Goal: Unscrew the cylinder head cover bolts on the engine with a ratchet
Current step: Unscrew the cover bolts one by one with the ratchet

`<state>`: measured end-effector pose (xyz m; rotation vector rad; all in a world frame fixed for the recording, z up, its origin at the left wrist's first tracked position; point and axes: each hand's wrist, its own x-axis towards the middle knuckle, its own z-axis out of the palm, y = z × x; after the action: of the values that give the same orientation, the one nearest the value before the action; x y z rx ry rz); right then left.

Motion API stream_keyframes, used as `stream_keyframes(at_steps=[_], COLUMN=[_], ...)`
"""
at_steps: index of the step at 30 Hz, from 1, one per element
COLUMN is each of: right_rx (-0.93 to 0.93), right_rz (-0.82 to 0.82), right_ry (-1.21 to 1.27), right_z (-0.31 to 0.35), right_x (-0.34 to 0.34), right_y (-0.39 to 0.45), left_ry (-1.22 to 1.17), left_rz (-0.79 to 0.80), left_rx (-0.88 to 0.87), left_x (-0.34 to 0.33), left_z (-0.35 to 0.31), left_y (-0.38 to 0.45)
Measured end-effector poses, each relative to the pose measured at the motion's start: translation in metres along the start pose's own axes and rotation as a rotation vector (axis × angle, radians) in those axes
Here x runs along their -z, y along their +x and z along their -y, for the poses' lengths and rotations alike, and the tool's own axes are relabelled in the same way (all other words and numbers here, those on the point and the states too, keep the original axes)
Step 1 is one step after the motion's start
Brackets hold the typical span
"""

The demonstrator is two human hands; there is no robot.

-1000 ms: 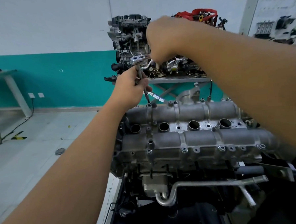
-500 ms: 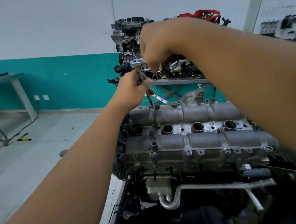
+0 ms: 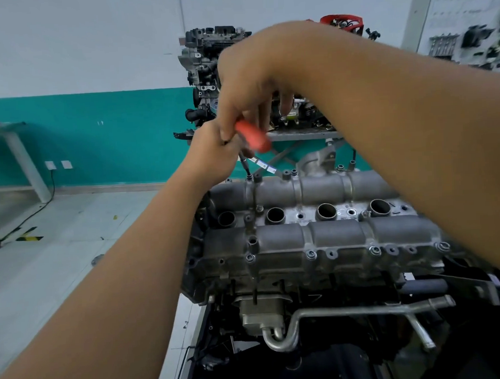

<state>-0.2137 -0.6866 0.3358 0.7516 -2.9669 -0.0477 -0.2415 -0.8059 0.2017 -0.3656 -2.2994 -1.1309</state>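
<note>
Just above centre frame, the right hand (image 3: 249, 82) is gripping the ratchet (image 3: 253, 137) (orange handle), while the left hand (image 3: 212, 155) is clasping its extension shaft, standing on a bolt (image 3: 249, 177) at the cylinder head cover (image 3: 318, 238) far-left edge.

Second engine (image 3: 207, 64) on grey shelf (image 3: 301, 134) against teal-and-white wall (image 3: 109, 133); red parts (image 3: 341, 22) behind it. White counter (image 3: 17, 143) left, wall sockets (image 3: 58, 165), parts board (image 3: 472, 41) right.
</note>
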Motion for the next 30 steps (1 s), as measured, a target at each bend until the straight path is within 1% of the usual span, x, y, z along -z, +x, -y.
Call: stream_keyframes(at_steps=[1, 3, 4, 5, 7, 8, 9, 10, 12, 13, 14, 16, 17, 18, 20, 21, 22, 24, 25, 26, 28, 29, 30], right_rx=[-0.005, -0.025, -0.026, -0.017, 0.026, 0.027, 0.025, 0.021, 0.016, 0.016, 0.006, -0.005, 0.001, -0.001, 0.016, 0.020, 0.023, 0.024, 0.034, 0.029, 0.016, 0.006, 0.002], right_rz=[-0.047, -0.278, -0.325, -0.277, -0.095, -0.056, -0.071, -0.119, -0.319, -0.337, -0.273, -0.112, -0.100, -0.129, -0.323, -0.373, -0.327, -0.124, -0.095, -0.120, -0.317, -0.340, -0.257], right_ry=[-0.041, -0.170, -0.175, -0.159, -0.060, -0.006, 0.013, -0.017, -0.130, -0.144, -0.124, -0.044, -0.035, -0.054, -0.127, -0.120, -0.096, -0.042, -0.035, -0.047, -0.124, -0.124, -0.097], right_z=[-0.003, -0.011, -0.013, -0.011, -0.002, 0.002, 0.002, 0.000, -0.005, -0.006, -0.005, -0.001, -0.001, -0.003, -0.009, -0.010, -0.008, -0.001, 0.000, -0.002, -0.009, -0.012, -0.010], right_x=[0.001, -0.001, -0.003, -0.004, -0.003, -0.002, 0.000, 0.000, -0.002, -0.005, -0.007, -0.009, -0.009, -0.008, -0.009, -0.009, -0.008, -0.006, -0.005, -0.005, -0.006, -0.006, -0.007], right_y=[0.002, 0.003, 0.002, 0.001, -0.003, -0.004, -0.003, -0.002, 0.000, 0.001, 0.002, -0.001, 0.000, 0.003, 0.005, 0.005, 0.004, -0.001, -0.002, -0.001, 0.000, 0.000, -0.001], left_ry=[-0.006, -0.030, -0.037, -0.038, 0.005, 0.035, 0.045, 0.027, 0.003, 0.019, 0.059, 0.160, 0.175, 0.155, 0.083, 0.061, 0.064, 0.119, 0.129, 0.110, 0.049, 0.046, 0.082], left_rz=[0.015, 0.030, 0.031, 0.030, 0.031, 0.024, 0.018, 0.021, 0.040, 0.047, 0.039, -0.049, -0.099, -0.115, -0.073, -0.056, -0.056, -0.090, -0.100, -0.084, -0.016, -0.007, -0.015], left_rx=[0.023, 0.051, 0.053, 0.044, 0.008, 0.001, 0.011, 0.033, 0.055, 0.047, 0.026, -0.019, -0.017, -0.007, 0.036, 0.051, 0.053, 0.022, 0.021, 0.036, 0.070, 0.070, 0.054], left_x=[0.000, -0.001, -0.001, -0.001, 0.000, 0.000, -0.001, -0.001, -0.004, -0.005, -0.005, -0.003, -0.003, -0.002, -0.001, -0.001, 0.000, 0.000, 0.001, 0.001, 0.001, 0.000, 0.000], left_z=[0.000, -0.002, -0.002, -0.001, 0.002, 0.003, 0.003, 0.003, 0.000, -0.001, 0.000, 0.003, 0.003, 0.002, -0.002, -0.003, -0.002, 0.001, 0.002, 0.001, -0.001, -0.001, 0.002], left_y=[0.001, 0.000, 0.000, -0.001, 0.000, 0.001, 0.003, 0.003, 0.001, 0.000, -0.001, -0.002, -0.002, -0.002, -0.002, -0.003, -0.004, -0.003, -0.002, -0.001, -0.002, -0.002, 0.000])
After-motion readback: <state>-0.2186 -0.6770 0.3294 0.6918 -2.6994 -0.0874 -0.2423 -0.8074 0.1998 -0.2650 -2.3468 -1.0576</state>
